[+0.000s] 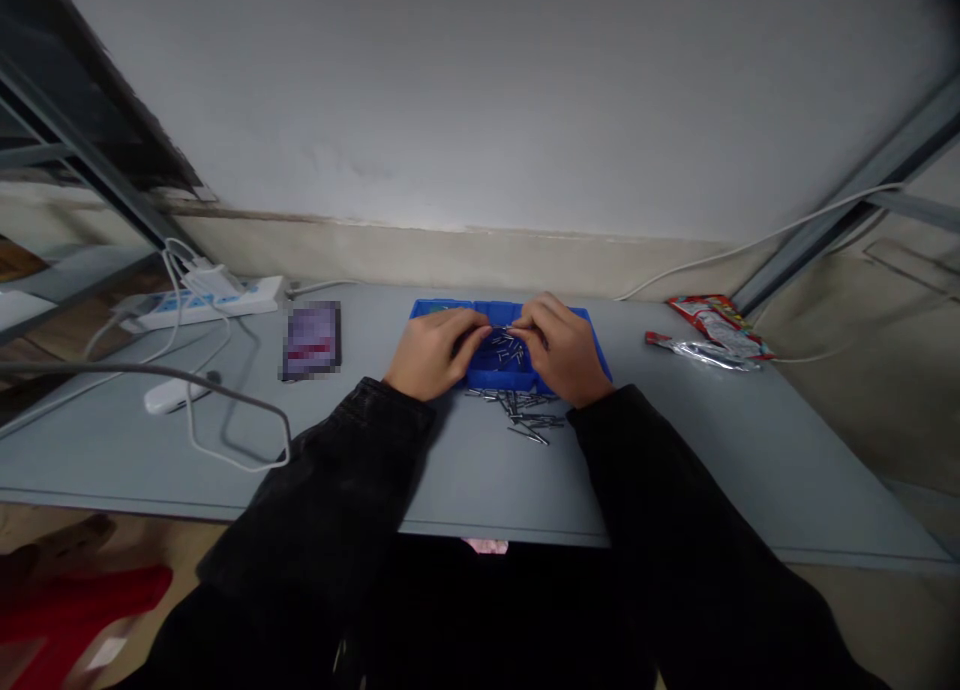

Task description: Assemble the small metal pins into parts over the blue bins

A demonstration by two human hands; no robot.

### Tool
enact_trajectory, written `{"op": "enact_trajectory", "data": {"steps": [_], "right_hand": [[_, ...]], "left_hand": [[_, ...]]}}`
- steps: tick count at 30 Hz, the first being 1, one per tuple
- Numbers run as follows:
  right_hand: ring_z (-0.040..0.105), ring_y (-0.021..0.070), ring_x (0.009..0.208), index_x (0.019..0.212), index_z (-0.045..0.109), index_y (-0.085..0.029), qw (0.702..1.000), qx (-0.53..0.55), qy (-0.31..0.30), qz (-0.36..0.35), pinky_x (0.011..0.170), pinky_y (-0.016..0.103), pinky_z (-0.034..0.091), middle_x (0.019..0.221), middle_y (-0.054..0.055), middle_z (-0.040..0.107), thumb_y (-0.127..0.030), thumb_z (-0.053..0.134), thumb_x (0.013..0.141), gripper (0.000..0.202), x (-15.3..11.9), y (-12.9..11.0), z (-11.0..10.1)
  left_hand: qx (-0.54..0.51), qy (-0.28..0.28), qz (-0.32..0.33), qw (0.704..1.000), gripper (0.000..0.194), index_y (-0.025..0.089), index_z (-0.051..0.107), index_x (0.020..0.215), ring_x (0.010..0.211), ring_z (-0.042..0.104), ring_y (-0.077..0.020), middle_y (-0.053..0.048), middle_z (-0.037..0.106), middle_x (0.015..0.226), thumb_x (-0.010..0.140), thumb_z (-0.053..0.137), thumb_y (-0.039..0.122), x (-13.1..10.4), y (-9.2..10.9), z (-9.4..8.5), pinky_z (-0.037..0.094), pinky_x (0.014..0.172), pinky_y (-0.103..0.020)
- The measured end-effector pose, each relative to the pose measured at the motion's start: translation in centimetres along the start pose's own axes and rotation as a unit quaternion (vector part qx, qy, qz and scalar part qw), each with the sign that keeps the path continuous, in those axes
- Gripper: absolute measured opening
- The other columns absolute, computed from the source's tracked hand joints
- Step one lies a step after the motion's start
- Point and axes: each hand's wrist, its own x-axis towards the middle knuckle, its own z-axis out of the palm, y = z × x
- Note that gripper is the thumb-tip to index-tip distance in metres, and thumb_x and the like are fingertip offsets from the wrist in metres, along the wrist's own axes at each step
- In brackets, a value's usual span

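Note:
Above a blue plastic tray (501, 380) with compartments, my left hand (437, 350) and my right hand (562, 345) are both closed in a pinch, fingertips facing each other. A small, thin metal rivet (501, 327) seems to span the gap between them; its ends are hidden by the fingers. Several loose rivets (504, 351), slim pins with a thicker silver part, lie inside the tray under my fingers. More of them form a loose pile (517, 410) on the table in front of the tray. My hands cover parts of its left and right sides.
The grey table (480, 490) meets a wall behind. On the left are a white power strip (217, 305) with cables, a white device (176, 395) and a blurred purple packet (311, 340). On the right lie a red packet (716, 320) and a silver pouch (716, 355). Metal posts flank the table.

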Motion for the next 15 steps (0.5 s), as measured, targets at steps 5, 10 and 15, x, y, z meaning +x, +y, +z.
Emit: {"op": "enact_trajectory", "data": {"steps": [5, 10, 15], "right_hand": [[0.06, 0.0164, 0.083, 0.084, 0.056, -0.022, 1.0, 0.001, -0.001, -0.001, 0.073, 0.031, 0.048, 0.088, 0.002, 0.06, -0.022, 0.052, 0.1, 0.016, 0.0, -0.03, 0.0], [0.06, 0.0165, 0.083, 0.084, 0.057, -0.021, 1.0, -0.004, -0.002, 0.002, 0.074, 0.031, 0.047, 0.088, 0.003, 0.061, -0.024, 0.053, 0.1, 0.016, -0.04, 0.0, 0.05], [0.06, 0.0164, 0.082, 0.085, 0.059, -0.021, 1.0, -0.002, -0.003, 0.002, 0.073, 0.031, 0.047, 0.088, 0.003, 0.062, -0.024, 0.053, 0.099, 0.016, -0.05, 0.04, 0.04]], "left_hand": [[-0.002, 0.001, -0.001, 1.0, 0.022, 0.016, 0.069, 0.099, 0.075, 0.065, -0.0139, -0.004, 0.071, 0.086, 0.103, 0.052, 0.03, -0.04, -0.06, 0.01, 0.049, 0.073, -0.028], [-0.004, 0.001, -0.002, 1.0, 0.024, 0.015, 0.069, 0.099, 0.074, 0.064, -0.0137, -0.004, 0.071, 0.085, 0.103, 0.051, 0.031, -0.01, -0.03, 0.0, 0.049, 0.072, -0.028], [-0.006, -0.002, -0.006, 1.0, 0.023, 0.015, 0.068, 0.098, 0.072, 0.063, -0.0131, -0.003, 0.071, 0.086, 0.103, 0.051, 0.031, -0.01, -0.02, -0.03, 0.048, 0.072, -0.027]]}}
